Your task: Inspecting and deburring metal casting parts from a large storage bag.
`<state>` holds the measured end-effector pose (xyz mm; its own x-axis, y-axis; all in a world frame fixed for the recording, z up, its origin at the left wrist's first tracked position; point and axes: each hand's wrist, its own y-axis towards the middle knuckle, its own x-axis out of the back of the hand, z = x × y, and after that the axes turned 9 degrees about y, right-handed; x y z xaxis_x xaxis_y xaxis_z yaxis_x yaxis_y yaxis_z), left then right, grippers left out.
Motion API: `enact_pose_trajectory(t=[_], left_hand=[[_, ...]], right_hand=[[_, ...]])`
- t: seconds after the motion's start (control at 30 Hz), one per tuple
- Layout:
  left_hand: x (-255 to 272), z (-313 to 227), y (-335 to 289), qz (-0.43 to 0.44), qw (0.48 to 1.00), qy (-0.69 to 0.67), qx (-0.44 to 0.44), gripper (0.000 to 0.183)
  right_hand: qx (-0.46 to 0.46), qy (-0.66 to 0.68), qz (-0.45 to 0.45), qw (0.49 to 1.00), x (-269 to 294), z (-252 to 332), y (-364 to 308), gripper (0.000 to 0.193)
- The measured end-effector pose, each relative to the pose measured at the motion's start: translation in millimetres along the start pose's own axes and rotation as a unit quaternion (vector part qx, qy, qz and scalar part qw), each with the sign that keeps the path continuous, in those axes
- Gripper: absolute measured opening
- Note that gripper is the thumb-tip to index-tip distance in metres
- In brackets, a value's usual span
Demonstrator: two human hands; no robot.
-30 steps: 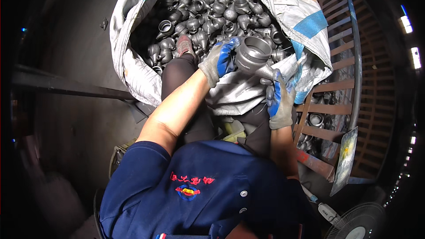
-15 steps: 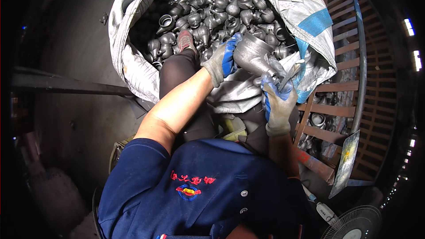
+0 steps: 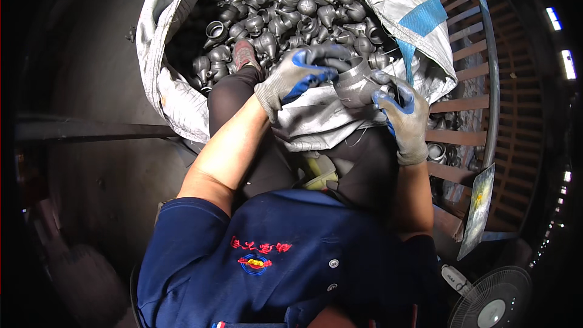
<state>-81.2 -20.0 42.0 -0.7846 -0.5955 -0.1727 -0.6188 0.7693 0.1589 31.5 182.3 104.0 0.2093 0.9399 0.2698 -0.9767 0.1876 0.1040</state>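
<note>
A grey cast-metal fitting (image 3: 357,85), round-bodied with a wide collar, is held tilted in front of me over the near edge of a white woven bulk bag (image 3: 313,118). The gloved fingers of my left hand (image 3: 297,76) reach over its wide collar from the left, somewhat blurred. On the other side my right hand (image 3: 404,112), also in a grey and blue glove, closes on its narrower end. A thin dark piece shows between that hand's thumb and fingers; its kind is unclear. Several similar metal fittings (image 3: 306,5) fill the bag beyond my hands.
My shoe (image 3: 245,54) rests among the fittings inside the bag. To the right stands a rusty slatted metal crate (image 3: 464,104) with more fittings in it. A fan (image 3: 490,314) is at the lower right, and a dark metal bar (image 3: 91,130) crosses at the left.
The fitting has turned, its narrow end now toward my right hand, and has shifted slightly right and down. My left hand has bent over its collar; my right hand has moved right and up.
</note>
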Motion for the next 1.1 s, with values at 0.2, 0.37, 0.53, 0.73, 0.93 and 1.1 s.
enact_pose_trajectory(t=[0.2, 0.37, 0.53, 0.73, 0.93, 1.1], left_hand=[[-18.4, 9.2, -5.6, 0.111, 0.983, 0.149, -0.004, 0.040], [-23.3, 22.5, -10.7, 0.005, 0.994, 0.105, 0.008, 0.026], [-23.0, 34.0, -6.3, -0.084, 0.994, 0.058, 0.026, 0.026], [-23.9, 10.1, -10.4, -0.120, 0.983, -0.108, 0.086, 0.028], [-9.7, 43.3, -15.1, -0.084, 0.941, 0.304, -0.121, 0.046], [-11.1, 42.6, -17.2, -0.108, 0.965, 0.222, -0.083, 0.045]], right_hand=[[0.039, -0.027, 0.083, 0.995, 0.6, -14.0, 11.2, 0.037], [0.020, 0.082, 0.000, 0.996, -20.4, 6.7, 9.3, 0.041], [-0.027, 0.214, 0.013, 0.976, -18.5, -10.8, -21.5, 0.042], [-0.169, 0.163, -0.019, 0.972, -33.5, -5.6, -28.8, 0.046], [0.040, 0.025, -0.013, 0.999, -38.1, -26.2, -29.8, 0.038], [-0.035, 0.018, 0.018, 0.999, -43.5, -19.1, -28.8, 0.042]])
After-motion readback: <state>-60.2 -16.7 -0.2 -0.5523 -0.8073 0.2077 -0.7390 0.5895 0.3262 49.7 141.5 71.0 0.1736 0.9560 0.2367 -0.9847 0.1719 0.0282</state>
